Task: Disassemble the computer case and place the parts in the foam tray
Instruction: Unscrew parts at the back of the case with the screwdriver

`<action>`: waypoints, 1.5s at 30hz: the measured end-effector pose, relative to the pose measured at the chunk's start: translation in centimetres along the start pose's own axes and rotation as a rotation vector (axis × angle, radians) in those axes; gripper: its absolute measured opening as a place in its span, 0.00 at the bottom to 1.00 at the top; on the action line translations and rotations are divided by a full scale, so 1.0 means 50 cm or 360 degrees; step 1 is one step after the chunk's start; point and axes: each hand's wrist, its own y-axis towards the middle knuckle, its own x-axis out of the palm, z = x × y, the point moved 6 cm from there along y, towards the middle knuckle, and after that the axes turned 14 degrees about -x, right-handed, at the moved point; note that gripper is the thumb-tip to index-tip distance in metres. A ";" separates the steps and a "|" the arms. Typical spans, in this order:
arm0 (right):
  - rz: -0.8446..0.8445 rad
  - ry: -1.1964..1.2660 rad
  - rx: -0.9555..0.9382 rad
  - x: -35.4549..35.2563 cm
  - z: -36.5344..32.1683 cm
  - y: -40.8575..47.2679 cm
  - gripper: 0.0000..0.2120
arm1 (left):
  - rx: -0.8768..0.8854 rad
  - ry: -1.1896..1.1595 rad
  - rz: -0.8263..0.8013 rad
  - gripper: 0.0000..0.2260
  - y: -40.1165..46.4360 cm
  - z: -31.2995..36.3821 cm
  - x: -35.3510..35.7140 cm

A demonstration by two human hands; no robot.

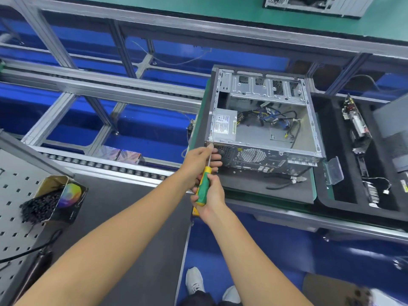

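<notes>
Right hand: I see it gripping the screwdriver handle — frame centre.
Left hand: pinching its shaft against the computer case.

Screwdriver (both hands) at case

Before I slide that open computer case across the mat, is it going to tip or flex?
The computer case lies on its broad side, so tipping seems unlikely. Its thin sheet-metal walls may flex a little with the panel off. The power supply at one end probably makes it heavier there. Loose cables could shift.
</notes>
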 end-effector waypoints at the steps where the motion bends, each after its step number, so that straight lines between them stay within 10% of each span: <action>1: -0.0007 -0.0001 -0.0008 0.000 -0.001 0.000 0.12 | 0.0004 0.0018 -0.0021 0.12 -0.001 0.005 0.003; 12: -0.0374 -0.0305 -0.0017 -0.017 -0.003 -0.021 0.20 | -0.0139 -0.0228 0.0034 0.11 0.010 0.021 0.016; 33: -0.0093 -0.0394 -0.0098 -0.034 -0.025 -0.017 0.08 | -0.0085 -0.0042 0.0042 0.15 0.001 0.025 0.020; 40: -0.0143 -0.0435 -0.0105 -0.018 -0.026 -0.018 0.14 | 0.0081 0.0614 0.0794 0.21 -0.099 -0.071 -0.043; 45: -0.0132 -0.0624 -0.0197 -0.028 -0.032 0.003 0.14 | -0.0051 0.0222 0.0326 0.14 -0.155 -0.143 -0.014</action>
